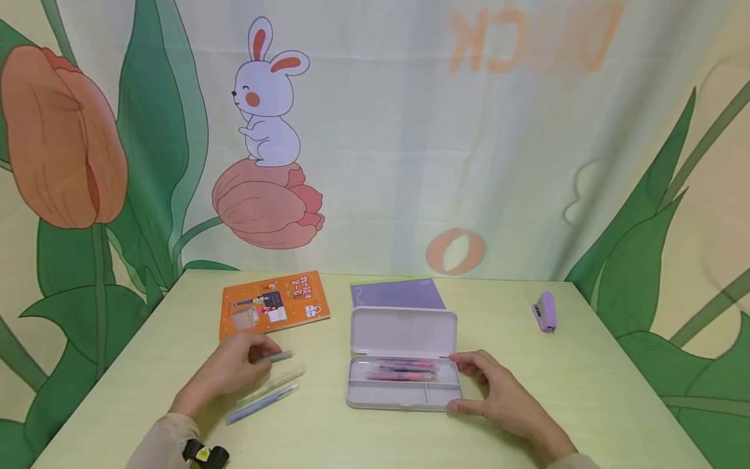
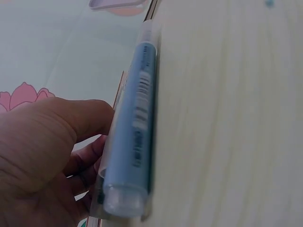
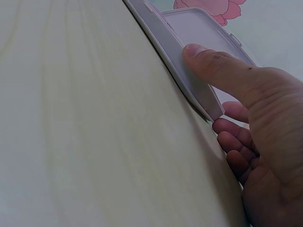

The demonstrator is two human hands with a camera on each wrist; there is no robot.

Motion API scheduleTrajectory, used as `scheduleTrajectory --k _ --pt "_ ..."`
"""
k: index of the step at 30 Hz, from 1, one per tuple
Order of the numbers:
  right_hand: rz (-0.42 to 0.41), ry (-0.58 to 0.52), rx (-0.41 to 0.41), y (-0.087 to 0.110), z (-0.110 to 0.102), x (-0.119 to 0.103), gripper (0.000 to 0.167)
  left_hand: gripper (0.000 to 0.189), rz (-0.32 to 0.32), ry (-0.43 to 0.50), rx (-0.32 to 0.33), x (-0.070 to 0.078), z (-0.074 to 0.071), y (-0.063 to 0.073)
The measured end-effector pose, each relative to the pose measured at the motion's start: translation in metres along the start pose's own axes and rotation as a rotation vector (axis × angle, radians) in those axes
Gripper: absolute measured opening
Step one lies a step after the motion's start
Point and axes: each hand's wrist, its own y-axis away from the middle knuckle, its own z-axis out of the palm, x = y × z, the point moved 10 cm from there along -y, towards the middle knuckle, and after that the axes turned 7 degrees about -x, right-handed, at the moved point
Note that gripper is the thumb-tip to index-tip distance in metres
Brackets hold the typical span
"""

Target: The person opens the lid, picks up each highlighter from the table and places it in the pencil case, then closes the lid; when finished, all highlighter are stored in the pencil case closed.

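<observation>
My left hand [image 1: 237,365] pinches a grey-green pen [image 1: 278,356] just above the table. Below it lie a pale yellowish pen [image 1: 272,385] and a blue pen [image 1: 262,404], side by side and slanted. In the left wrist view the blue pen [image 2: 130,123], with a barcode label, covers part of that hand [image 2: 52,146]. With thumb and fingers, my right hand [image 1: 498,391] grips the right end of a light grey pencil case [image 1: 387,396], whose lid stands raised. Several pink and purple pens [image 1: 404,376] lie in its rear compartment. Thumb against the case's wall [image 3: 199,80] shows in the right wrist view.
Behind the left hand lies an orange book [image 1: 305,299]. A purple notebook [image 1: 404,292] is partly hidden by the raised lid. Far right sits a purple stapler [image 1: 546,312]. A printed curtain [image 1: 375,130] hangs along the table's back edge.
</observation>
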Motion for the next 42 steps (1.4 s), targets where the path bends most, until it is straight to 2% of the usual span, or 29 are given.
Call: scheduleTrajectory --k 7,11,19,23,27,31,42 --pt "-0.001 -0.005 0.001 0.0 0.0 0.0 0.079 0.02 0.026 -0.035 0.029 0.009 0.0 -0.002" --pt "-0.005 -0.011 0.002 0.001 0.0 0.0 0.079 0.023 0.073 -0.051 0.044 0.025 0.0 -0.004" --pt "-0.027 -0.004 0.008 0.001 0.0 0.0 0.078 0.027 0.137 -0.014 0.036 0.065 0.008 -0.012" --pt "-0.032 0.001 0.011 0.001 0.0 0.0 0.078 0.027 0.207 -0.017 0.029 0.085 0.016 -0.017" --pt "-0.041 -0.002 0.013 0.001 -0.001 -0.001 0.078 0.027 0.334 -0.006 0.032 0.108 0.023 -0.02" --pt "-0.048 -0.006 0.014 0.001 0.0 -0.002 0.078 0.027 0.415 0.022 0.021 0.125 0.033 -0.025" --pt "-0.024 -0.005 0.004 0.0 0.0 0.0 0.079 0.025 0.455 0.043 -0.073 0.165 0.067 -0.033"
